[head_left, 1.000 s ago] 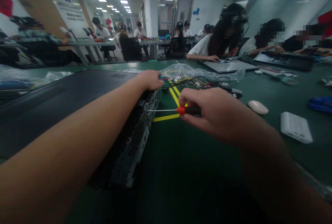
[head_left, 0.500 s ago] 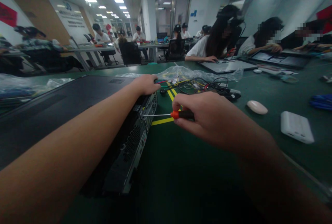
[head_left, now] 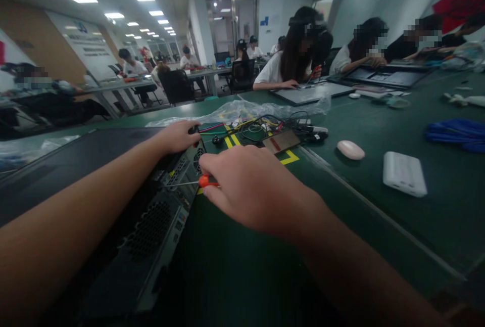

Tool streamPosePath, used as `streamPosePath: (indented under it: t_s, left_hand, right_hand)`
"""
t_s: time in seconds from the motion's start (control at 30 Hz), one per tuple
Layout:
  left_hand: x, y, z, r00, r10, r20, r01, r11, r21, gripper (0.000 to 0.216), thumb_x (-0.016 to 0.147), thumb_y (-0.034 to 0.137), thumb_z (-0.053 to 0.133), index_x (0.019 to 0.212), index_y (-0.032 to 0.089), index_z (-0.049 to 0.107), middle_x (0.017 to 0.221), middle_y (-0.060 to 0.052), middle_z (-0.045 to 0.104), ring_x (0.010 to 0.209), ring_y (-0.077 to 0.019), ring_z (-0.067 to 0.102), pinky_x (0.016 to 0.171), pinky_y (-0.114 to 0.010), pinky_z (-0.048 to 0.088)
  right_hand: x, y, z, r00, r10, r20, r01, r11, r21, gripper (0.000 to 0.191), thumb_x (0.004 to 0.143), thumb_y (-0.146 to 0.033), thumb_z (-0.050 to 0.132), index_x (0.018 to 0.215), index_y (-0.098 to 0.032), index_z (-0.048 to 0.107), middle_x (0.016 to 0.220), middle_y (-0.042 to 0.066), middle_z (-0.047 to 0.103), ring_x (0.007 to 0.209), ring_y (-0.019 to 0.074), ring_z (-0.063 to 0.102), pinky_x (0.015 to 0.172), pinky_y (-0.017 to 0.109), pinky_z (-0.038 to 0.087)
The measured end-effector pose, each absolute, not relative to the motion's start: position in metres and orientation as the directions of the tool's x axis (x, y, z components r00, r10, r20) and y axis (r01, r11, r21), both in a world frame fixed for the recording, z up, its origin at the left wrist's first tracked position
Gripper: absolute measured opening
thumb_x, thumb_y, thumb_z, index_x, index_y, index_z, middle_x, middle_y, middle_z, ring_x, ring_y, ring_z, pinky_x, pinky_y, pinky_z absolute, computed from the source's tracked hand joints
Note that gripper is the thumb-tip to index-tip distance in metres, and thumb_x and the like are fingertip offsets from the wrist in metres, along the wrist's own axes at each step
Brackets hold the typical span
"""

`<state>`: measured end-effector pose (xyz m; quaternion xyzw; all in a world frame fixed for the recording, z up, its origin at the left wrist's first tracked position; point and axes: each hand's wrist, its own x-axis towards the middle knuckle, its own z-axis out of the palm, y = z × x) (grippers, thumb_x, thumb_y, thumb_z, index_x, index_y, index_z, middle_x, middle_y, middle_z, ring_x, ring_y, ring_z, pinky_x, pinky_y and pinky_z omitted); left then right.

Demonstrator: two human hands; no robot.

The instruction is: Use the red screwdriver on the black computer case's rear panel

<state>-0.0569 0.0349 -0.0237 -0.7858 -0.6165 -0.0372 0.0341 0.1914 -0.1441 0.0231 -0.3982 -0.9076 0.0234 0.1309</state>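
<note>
A black desktop computer case point(head_left: 102, 140) lies on its side at the left, its rear panel point(head_left: 151, 231) with vents and ports facing right. My left hand point(head_left: 180, 136) is closed over the far corner of the case, its fingertips partly hidden. In my right hand point(head_left: 253, 185) is a screwdriver point(head_left: 203, 181) with an orange and black handle, mostly covered by my fingers. Its thin metal shaft points left, and the tip is at the rear panel near the expansion slots. Whether the tip sits in a screw is too small to tell.
Beyond the case lie tangled cables point(head_left: 261, 127) and clear plastic film point(head_left: 227, 109). A pale mouse-shaped object point(head_left: 350, 150), a white box-like device point(head_left: 404, 173) and a blue cable bundle point(head_left: 456, 134) are on the green table point(head_left: 359, 236). Co-workers sit across it.
The view has swung right and tilted, so case and hands appear farther left and slightly lower. The screwdriver's tip stays at the rear panel, and both hands keep their hold.
</note>
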Motion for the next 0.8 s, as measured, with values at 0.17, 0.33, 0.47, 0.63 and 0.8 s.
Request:
streamPosePath:
  t_s: [0.17, 0.33, 0.47, 0.63, 0.8]
  left_hand:
    - [-0.062, 0.032, -0.026, 0.213, 0.973, 0.087, 0.976, -0.216, 0.026, 0.082, 0.095, 0.046, 0.049, 0.166, 0.008, 0.062, 0.173, -0.017, 0.062, 0.157, -0.0374, 0.061, 0.132, -0.042, 0.045]
    - [-0.057, 0.024, -0.020, 0.221, 0.974, 0.056, 0.974, -0.223, 0.029, 0.080, 0.099, 0.041, 0.046, 0.167, 0.000, 0.058, 0.173, -0.024, 0.060, 0.158, -0.0399, 0.059, 0.134, -0.046, 0.043]
    - [-0.054, 0.022, -0.017, 0.200, 0.979, 0.041, 0.979, -0.201, 0.026, 0.080, 0.099, 0.040, 0.047, 0.167, 0.000, 0.058, 0.174, -0.024, 0.058, 0.159, -0.0422, 0.058, 0.134, -0.050, 0.043]
    - [-0.058, 0.028, -0.022, 0.208, 0.976, 0.067, 0.978, -0.208, -0.001, 0.078, 0.099, 0.040, 0.047, 0.167, 0.004, 0.060, 0.172, -0.021, 0.062, 0.157, -0.0409, 0.060, 0.133, -0.049, 0.045]
    - [-0.063, 0.037, -0.029, 0.195, 0.976, 0.098, 0.981, -0.195, -0.012, 0.077, 0.098, 0.043, 0.050, 0.166, 0.011, 0.063, 0.172, -0.017, 0.063, 0.156, -0.0386, 0.063, 0.131, -0.045, 0.047]
  right_hand:
    - [0.190, -0.139, 0.015, -0.661, 0.694, 0.285, 0.656, 0.719, -0.230, 0.027, 0.108, -0.024, 0.057, 0.103, -0.017, 0.083, 0.098, 0.014, 0.086, 0.096, 0.0302, 0.083, 0.068, 0.037, 0.042]
    - [0.186, -0.131, 0.005, -0.717, 0.643, 0.269, 0.561, 0.761, -0.325, 0.037, 0.109, -0.021, 0.051, 0.099, -0.015, 0.085, 0.096, 0.015, 0.087, 0.101, 0.0337, 0.084, 0.077, 0.043, 0.058]
    - [0.186, -0.129, 0.006, -0.750, 0.629, 0.206, 0.537, 0.760, -0.366, 0.040, 0.112, -0.025, 0.047, 0.104, -0.014, 0.084, 0.104, 0.019, 0.088, 0.109, 0.0373, 0.084, 0.082, 0.048, 0.063]
    - [0.189, -0.132, 0.009, -0.714, 0.657, 0.243, 0.564, 0.745, -0.355, 0.039, 0.106, -0.016, 0.053, 0.141, -0.012, 0.071, 0.122, 0.021, 0.086, 0.116, 0.0389, 0.082, 0.088, 0.051, 0.063]
    - [0.190, -0.134, 0.008, -0.696, 0.654, 0.295, 0.596, 0.756, -0.270, 0.036, 0.108, -0.014, 0.048, 0.136, -0.015, 0.072, 0.111, 0.017, 0.086, 0.106, 0.0378, 0.084, 0.081, 0.046, 0.058]
